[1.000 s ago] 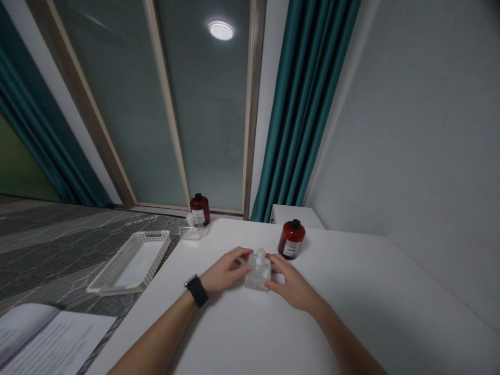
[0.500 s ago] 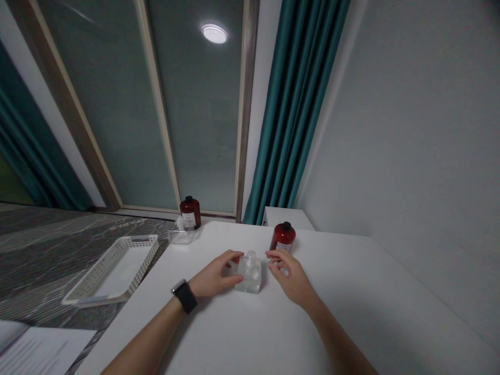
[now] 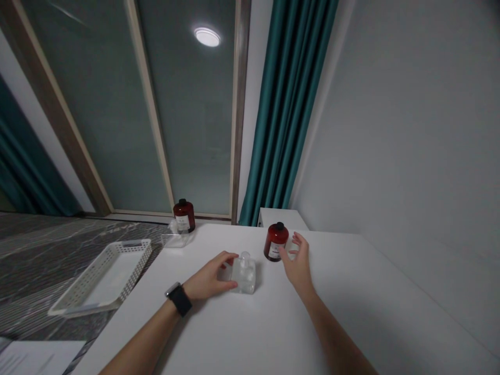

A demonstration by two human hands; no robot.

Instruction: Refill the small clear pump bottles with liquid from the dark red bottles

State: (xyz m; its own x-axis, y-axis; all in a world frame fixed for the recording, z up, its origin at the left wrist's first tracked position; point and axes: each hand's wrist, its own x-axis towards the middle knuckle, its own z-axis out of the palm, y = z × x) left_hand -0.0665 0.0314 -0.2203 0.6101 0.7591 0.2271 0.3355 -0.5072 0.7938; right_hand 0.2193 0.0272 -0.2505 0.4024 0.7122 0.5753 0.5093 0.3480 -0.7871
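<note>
One clear bottle (image 3: pixel 245 277) stands on the white tabletop (image 3: pixel 250 338), the left hand (image 3: pixel 208 277) curved at its left side with thumb and fingertips; whether they grip it, I cannot tell. Beyond and right of the clear bottle, the right hand (image 3: pixel 300 266) is spread, thumb apart from fingers, beside a red bottle (image 3: pixel 276 234). A white basket (image 3: pixel 113 277) lies well left of the clear bottle.

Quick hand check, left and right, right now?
Left hand: thumb and fingers curved at the clear bottle's left side; whether gripping cannot be told.
Right hand: open, beside the red-brown bottle; contact unclear.
</note>
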